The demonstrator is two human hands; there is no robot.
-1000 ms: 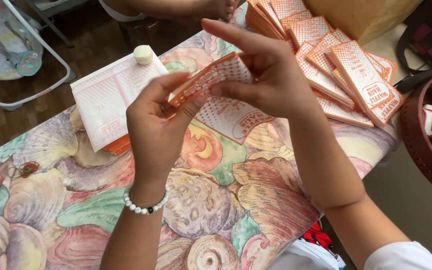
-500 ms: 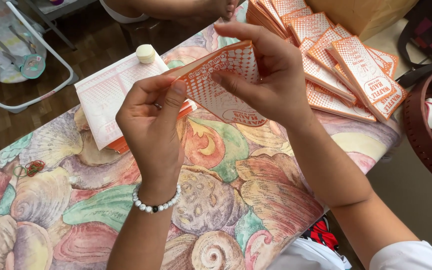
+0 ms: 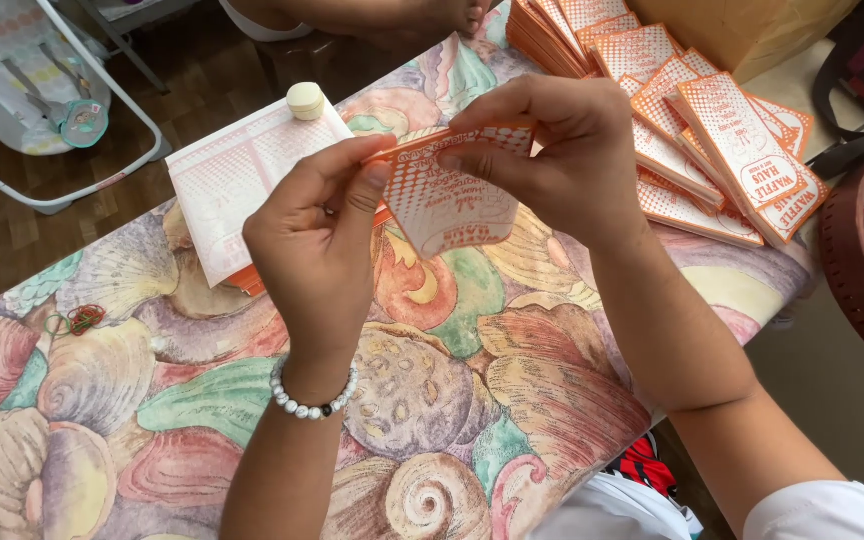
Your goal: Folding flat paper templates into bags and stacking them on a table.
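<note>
My left hand (image 3: 317, 235) and my right hand (image 3: 552, 150) together hold a small orange-and-white printed paper sleeve (image 3: 449, 200) above the table. Left thumb and fingers pinch its left top corner; right fingers grip its top right edge. The sleeve hangs downward, its printed face toward me. A pearl bracelet (image 3: 310, 398) circles my left wrist. Below lies a table covered in a shell-patterned cloth (image 3: 432, 400).
A stack of flat uncut sheets (image 3: 242, 170) with a round cream lid (image 3: 305, 100) on it lies at upper left. Several finished orange sleeves (image 3: 712, 130) fan out at upper right. Another person's arm (image 3: 372, 15) is at the top. A dark basket (image 3: 862, 270) stands at right, rubber bands (image 3: 77, 320) at left.
The sleeve has turned from nearly flat and edge-on to hanging with its printed face toward me. Both hands shifted slightly with it.
</note>
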